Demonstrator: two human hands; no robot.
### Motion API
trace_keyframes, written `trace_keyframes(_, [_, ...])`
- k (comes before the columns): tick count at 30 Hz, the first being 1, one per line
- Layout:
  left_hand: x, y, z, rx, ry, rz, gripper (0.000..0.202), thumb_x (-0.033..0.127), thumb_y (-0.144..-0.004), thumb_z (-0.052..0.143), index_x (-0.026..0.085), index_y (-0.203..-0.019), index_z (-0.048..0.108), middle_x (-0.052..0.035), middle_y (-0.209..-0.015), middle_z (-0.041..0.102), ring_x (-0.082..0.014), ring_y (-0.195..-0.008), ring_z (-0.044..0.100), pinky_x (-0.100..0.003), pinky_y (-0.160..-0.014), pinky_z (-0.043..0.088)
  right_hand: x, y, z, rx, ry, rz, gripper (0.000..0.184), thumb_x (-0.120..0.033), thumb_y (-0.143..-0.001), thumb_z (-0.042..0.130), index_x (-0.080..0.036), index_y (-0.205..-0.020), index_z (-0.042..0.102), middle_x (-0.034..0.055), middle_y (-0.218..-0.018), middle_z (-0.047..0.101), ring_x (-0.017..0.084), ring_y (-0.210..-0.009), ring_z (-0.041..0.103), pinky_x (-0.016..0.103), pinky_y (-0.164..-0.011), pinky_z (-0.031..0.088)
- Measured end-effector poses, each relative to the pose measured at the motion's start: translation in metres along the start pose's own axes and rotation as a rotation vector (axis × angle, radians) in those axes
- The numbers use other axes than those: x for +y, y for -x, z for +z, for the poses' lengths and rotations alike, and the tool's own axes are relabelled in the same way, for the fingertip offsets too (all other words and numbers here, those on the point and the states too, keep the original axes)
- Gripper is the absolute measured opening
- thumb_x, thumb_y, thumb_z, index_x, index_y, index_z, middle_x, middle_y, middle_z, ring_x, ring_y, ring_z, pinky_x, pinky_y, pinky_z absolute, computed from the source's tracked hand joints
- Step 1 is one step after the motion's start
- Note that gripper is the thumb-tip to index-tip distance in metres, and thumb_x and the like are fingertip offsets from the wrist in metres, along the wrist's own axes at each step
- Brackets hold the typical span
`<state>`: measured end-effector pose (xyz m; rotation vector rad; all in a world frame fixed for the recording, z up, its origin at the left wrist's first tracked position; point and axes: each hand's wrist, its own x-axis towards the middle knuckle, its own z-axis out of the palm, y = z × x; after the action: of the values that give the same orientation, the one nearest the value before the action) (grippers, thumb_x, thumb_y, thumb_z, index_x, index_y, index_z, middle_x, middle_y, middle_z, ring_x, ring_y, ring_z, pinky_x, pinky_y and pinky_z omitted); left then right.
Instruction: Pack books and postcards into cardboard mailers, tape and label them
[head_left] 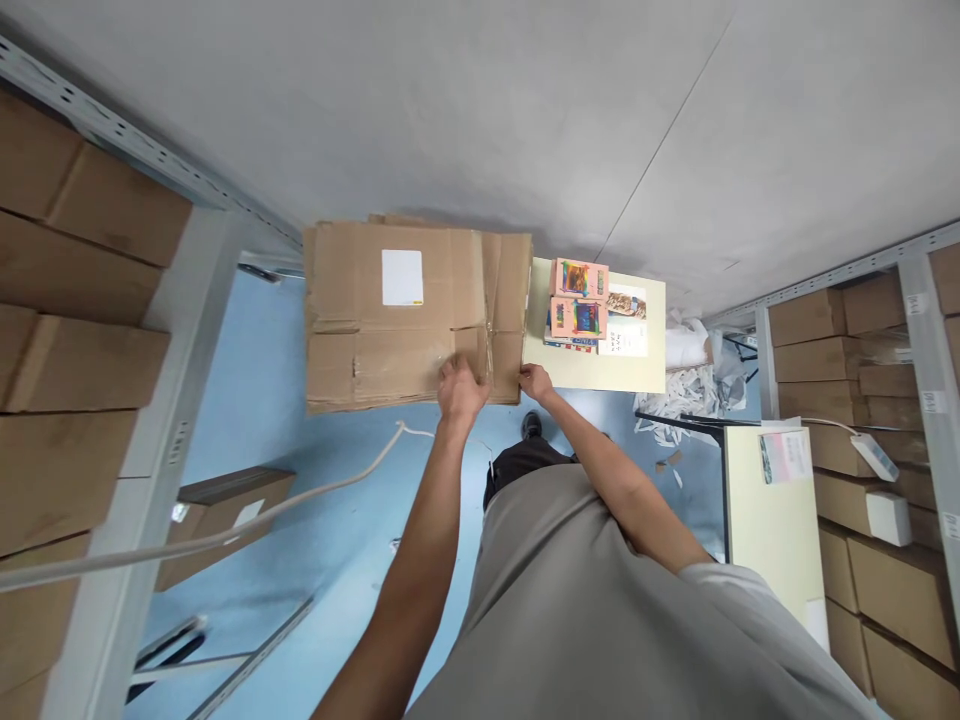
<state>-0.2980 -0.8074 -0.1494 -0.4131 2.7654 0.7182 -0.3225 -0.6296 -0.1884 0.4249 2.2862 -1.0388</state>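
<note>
A stack of flattened cardboard boxes (420,355) lies on the table against the wall, with a white label (403,277) on its top sheet. Resting on the lower part of that top sheet is my left hand (461,392), its fingers apart and slightly bent. My right hand (535,382) pinches the right front edge of the stack, near a cardboard flap (508,300). Right of the stack, on the bare cream tabletop (645,375), sit two pink boxes with colourful pictures (579,318), on top of other printed items. A printed sheet (626,335) lies beside them.
Shelves of brown cartons (82,370) stand at left, with more cartons (877,590) at right. A white cable (300,495) crosses the left side above a floor carton (225,515). Shredded paper (686,395) lies beyond the table's right end. A second table (772,540) stands at right.
</note>
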Motion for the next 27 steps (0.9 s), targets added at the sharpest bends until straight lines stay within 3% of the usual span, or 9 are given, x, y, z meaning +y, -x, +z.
trace_keyframes(6, [0.005,0.004,0.004,0.013,-0.039,-0.022,0.066,0.024,-0.094,0.067,0.003,-0.155,0.057,-0.0347,-0.151,0.059,-0.0498,-0.143,0.060,-0.060,-0.117,0.055,0.006,0.004,0.003,0.012,-0.035,0.010,0.015,-0.024,-0.100,0.072,-0.019,-0.109,0.082,0.0054,-0.100,0.088,0.022,-0.096,0.083,0.028,-0.092,0.062])
trace_keyframes(12, [0.016,0.007,0.007,-0.005,-0.098,-0.048,0.068,0.024,-0.091,0.072,0.001,-0.153,0.057,-0.0353,-0.150,0.056,-0.0518,-0.144,0.057,-0.061,-0.115,0.056,0.002,0.001,0.005,0.035,-0.038,0.020,0.013,-0.033,-0.101,0.078,-0.020,-0.101,0.079,0.0076,-0.105,0.088,0.024,-0.108,0.083,0.026,-0.094,0.059])
trace_keyframes(18, [0.007,0.007,0.007,0.001,-0.090,-0.018,0.066,0.030,-0.095,0.070,0.002,-0.153,0.058,-0.0346,-0.151,0.055,-0.0513,-0.143,0.057,-0.061,-0.114,0.056,-0.005,-0.001,0.013,0.058,-0.028,0.052,0.024,-0.044,-0.102,0.078,-0.020,-0.101,0.076,0.0090,-0.103,0.086,0.026,-0.102,0.081,0.030,-0.091,0.060])
trace_keyframes(24, [0.012,0.015,0.016,0.040,-0.057,-0.048,0.089,0.031,-0.088,0.081,0.003,-0.166,0.048,-0.0356,-0.163,0.047,-0.0533,-0.153,0.047,-0.064,-0.125,0.045,-0.017,-0.001,0.017,0.029,-0.062,0.023,0.040,-0.058,-0.102,0.075,-0.018,-0.105,0.076,0.0079,-0.093,0.084,0.024,-0.092,0.078,0.029,-0.082,0.061])
trace_keyframes(27, [0.020,0.026,0.017,0.093,-0.027,-0.066,0.087,0.033,-0.094,0.076,0.005,-0.170,0.044,-0.0359,-0.174,0.037,-0.0550,-0.161,0.037,-0.069,-0.130,0.036,-0.029,0.001,0.017,0.015,-0.087,-0.032,0.041,-0.059,-0.103,0.072,-0.019,-0.108,0.077,0.0057,-0.092,0.083,0.023,-0.094,0.078,0.028,-0.083,0.061])
